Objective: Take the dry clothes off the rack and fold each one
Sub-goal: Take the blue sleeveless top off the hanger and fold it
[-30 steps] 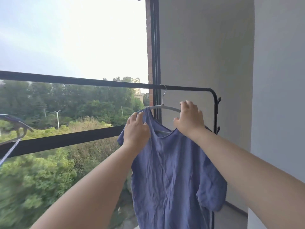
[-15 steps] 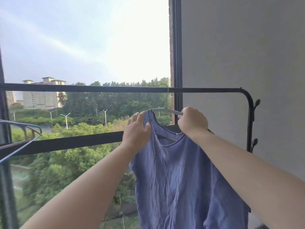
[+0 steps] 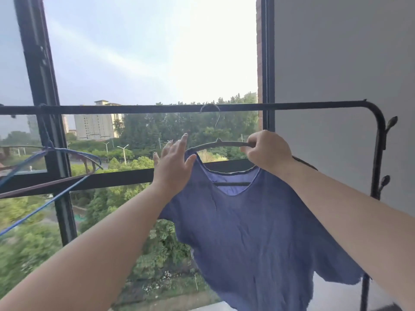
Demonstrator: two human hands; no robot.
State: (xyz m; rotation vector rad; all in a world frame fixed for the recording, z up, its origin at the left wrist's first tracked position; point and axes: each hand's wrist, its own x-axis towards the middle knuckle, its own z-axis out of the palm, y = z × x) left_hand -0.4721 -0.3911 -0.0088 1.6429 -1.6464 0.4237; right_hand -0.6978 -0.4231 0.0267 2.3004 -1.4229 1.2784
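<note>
Shirt (image 3: 247, 232): on hanger (image 3: 220, 144), hooked on rack (image 3: 134, 108) above right grip (image 3: 267, 151), which curls round hanger to steady it. Left grip (image 3: 173, 169) spread beside shoulder, perhaps touching, to slip cloth off.

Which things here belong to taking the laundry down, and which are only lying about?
Job in hand:
- blue shirt
- grey hanger, gripped by the right hand
- left hand, open at the shirt's shoulder
- rack bar

Lying about:
- empty hangers at the left
- window frame
- wall
</note>
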